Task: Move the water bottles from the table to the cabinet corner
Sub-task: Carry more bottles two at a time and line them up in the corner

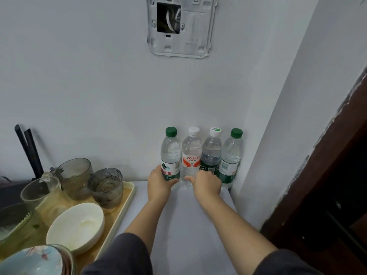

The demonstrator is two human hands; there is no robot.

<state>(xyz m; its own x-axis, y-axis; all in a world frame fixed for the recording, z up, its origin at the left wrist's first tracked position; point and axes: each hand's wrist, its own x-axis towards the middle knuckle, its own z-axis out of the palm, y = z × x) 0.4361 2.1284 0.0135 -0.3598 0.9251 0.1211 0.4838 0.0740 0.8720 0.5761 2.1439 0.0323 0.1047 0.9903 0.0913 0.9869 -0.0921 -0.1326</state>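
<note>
Head view showed my left hand (159, 182) wrapped around the upright leftmost bottle (170, 155); my right hand (207, 184), curled on the dark-labelled bottle (210, 153), had the white-capped bottle (191, 157) between both grips, all in the corner.

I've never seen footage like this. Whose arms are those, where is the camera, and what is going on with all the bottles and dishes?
No machine here: a person wears a camera on the head, looking down at their own two bare hands. It is one single view.

Four water bottles stand upright in a row against the wall, in the corner of a white cabinet top. The left hand wraps around the leftmost green-capped bottle. The right hand is curled in front of the white-capped bottle and the dark-labelled bottle; which it grips I cannot tell. Another green-capped bottle stands nearest the corner.

On the left, a tray carries glass cups and a white bowl.
</note>
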